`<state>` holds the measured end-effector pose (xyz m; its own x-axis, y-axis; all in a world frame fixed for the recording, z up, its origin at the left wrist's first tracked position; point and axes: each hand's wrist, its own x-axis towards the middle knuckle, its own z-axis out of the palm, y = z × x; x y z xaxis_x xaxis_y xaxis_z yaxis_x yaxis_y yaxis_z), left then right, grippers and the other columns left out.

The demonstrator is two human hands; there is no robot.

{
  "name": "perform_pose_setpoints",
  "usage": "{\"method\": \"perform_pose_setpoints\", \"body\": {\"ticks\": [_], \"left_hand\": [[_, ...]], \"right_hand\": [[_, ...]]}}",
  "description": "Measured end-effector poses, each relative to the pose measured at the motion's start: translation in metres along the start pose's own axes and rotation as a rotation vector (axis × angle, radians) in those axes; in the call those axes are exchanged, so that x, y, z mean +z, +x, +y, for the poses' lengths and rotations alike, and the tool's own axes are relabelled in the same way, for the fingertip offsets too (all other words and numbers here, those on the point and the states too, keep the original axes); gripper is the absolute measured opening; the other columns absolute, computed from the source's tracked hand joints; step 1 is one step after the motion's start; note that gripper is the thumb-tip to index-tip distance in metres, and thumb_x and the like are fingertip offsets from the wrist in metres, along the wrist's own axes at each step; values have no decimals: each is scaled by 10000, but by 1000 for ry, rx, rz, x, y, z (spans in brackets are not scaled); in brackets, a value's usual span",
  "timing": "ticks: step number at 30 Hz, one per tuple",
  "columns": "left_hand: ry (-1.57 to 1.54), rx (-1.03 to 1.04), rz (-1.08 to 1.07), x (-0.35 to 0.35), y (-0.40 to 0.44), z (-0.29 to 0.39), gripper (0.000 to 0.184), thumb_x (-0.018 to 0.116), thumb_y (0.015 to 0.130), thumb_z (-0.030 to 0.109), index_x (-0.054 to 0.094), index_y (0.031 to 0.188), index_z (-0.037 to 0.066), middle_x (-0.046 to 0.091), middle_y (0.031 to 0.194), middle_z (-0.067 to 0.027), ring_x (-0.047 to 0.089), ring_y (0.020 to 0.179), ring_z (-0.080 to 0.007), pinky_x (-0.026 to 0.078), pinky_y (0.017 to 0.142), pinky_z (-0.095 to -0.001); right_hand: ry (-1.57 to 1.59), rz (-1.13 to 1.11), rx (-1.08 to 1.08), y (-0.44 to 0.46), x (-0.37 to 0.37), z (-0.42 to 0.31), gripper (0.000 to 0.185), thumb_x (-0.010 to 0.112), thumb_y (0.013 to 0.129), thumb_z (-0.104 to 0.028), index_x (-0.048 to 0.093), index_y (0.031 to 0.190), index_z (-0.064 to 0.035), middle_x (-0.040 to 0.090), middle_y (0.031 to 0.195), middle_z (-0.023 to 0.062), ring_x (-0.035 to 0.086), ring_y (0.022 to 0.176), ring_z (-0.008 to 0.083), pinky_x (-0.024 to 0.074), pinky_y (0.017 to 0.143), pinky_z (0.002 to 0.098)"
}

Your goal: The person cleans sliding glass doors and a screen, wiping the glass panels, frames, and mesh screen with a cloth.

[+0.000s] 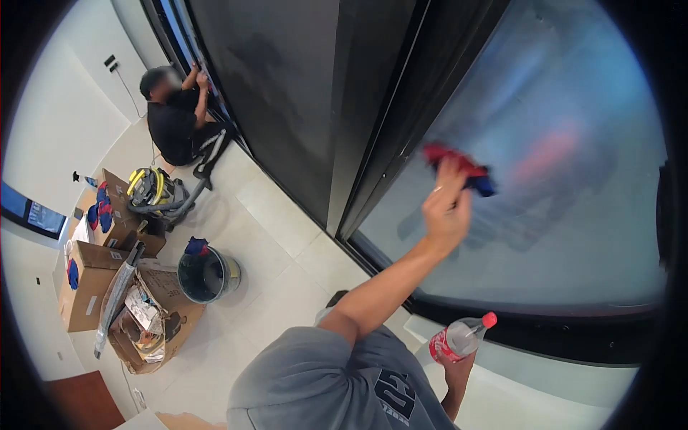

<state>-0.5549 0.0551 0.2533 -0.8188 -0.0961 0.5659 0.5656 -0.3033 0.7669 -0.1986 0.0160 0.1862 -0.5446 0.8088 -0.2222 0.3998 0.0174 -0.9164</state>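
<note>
My left hand (448,209) is closed on a red and dark blue cloth (459,168) and presses it against the large glass pane (573,236). That arm is stretched up and forward. Lower down, my right hand (457,374) grips a clear plastic bottle (459,339) with a red cap and red label. The bottle tilts, its cap pointing up to the right. The glass looks hazy, with a blurred red reflection in it. A black frame (401,150) runs along the pane's left side.
Another person (175,118) sits on the floor by the far door frame, hands raised to it. A yellow and grey vacuum cleaner (154,192), a dark bucket (208,276) with a cloth on its rim, and cardboard boxes (97,276) stand on the tiled floor at left.
</note>
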Motion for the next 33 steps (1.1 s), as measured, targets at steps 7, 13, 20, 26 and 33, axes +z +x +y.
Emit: {"method": "perform_pose_setpoints", "body": {"ticks": [7,13,20,26,33], "left_hand": [[-25,368,-21,20,71,8,410,630,733,-154,720,1126,-75,646,1311,-309,546,1340,-482,450,1119,-485],[228,-160,-24,-55,-52,-98,219,675,843,-84,720,1054,-47,694,1224,-293,697,1165,-383,541,956,-377],[194,-250,-96,-107,-44,-34,249,672,886,-72,716,1131,-52,711,1193,-250,723,1066,-332,543,903,-344],[184,328,11,-57,71,-6,411,620,849,-150,671,1249,-74,691,1242,-234,695,1101,-288,497,960,-288],[270,335,216,-41,68,-39,280,568,941,-95,656,1206,-76,712,928,-130,652,759,-157,503,698,-250]], "right_hand": [[-33,-17,21,21,10,-14,945,902,652,-89,385,1440,-19,551,1353,133,572,1261,262,461,1096,423],[-16,-49,53,30,3,-10,975,922,623,-113,381,1430,-21,553,1343,134,576,1257,265,458,1104,425],[-11,-155,36,50,-4,-6,1009,945,609,-138,370,1429,-19,548,1349,139,569,1269,272,452,1108,423],[31,-188,-5,60,-2,4,1028,967,605,-157,368,1429,-22,547,1352,142,567,1270,267,453,1105,418],[79,-148,-9,60,2,20,1016,958,611,-155,371,1429,-20,548,1354,140,570,1264,265,453,1100,417]]}}
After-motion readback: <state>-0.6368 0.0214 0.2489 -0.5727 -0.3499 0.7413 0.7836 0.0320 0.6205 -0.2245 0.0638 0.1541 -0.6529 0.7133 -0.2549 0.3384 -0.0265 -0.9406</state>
